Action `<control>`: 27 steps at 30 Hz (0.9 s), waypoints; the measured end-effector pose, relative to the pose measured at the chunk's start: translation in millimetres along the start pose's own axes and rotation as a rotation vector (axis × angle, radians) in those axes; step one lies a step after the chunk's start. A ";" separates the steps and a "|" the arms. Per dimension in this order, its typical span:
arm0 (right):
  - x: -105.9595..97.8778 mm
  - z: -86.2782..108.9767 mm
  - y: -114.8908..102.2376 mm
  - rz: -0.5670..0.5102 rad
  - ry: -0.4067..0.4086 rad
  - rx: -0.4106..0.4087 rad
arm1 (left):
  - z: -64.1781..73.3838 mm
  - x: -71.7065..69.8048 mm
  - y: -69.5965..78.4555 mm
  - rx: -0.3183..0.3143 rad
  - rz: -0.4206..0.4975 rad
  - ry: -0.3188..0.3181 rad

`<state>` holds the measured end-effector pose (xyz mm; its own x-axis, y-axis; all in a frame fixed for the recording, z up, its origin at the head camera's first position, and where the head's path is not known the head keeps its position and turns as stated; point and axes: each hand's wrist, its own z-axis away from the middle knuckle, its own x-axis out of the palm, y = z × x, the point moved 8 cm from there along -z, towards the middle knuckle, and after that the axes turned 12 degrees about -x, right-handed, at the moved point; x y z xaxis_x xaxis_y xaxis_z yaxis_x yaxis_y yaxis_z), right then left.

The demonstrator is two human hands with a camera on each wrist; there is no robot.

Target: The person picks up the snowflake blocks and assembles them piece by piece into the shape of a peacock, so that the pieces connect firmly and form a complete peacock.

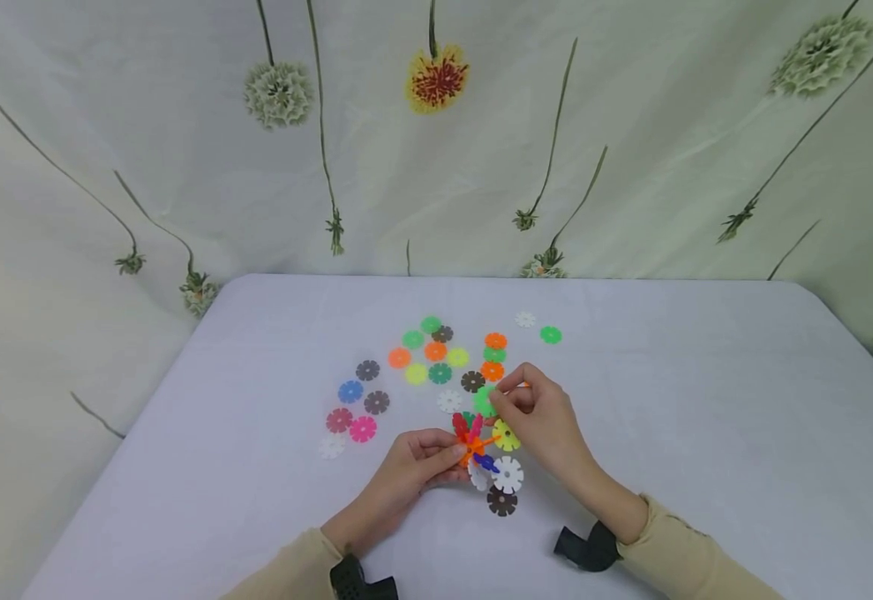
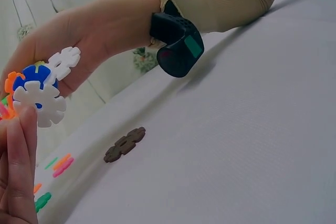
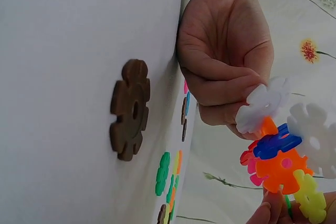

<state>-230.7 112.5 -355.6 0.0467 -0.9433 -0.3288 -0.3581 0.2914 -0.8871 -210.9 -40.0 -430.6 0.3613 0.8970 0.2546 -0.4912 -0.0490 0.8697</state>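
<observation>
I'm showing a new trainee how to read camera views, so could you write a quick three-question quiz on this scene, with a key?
1. What does the left hand hold?
A. A single loose disc
B. A cluster of joined discs
C. Nothing

2. True or false: the brown disc nearest the person is fixed to that cluster.

3. In a word: what colour is the pinched disc in the right hand?

Key:
1. B.
2. False; it lies on the table, apart from the cluster, as both wrist views show.
3. Green.
</observation>
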 end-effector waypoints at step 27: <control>9.2 2.4 0.0 0.018 -0.139 -0.168 | 1.5 0.6 -1.4 0.001 -0.005 0.023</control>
<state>-227.9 104.2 -359.4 0.1630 -0.9038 -0.3958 -0.5098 0.2663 -0.8180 -208.8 -40.0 -430.9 0.3456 0.9070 0.2406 -0.4883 -0.0451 0.8715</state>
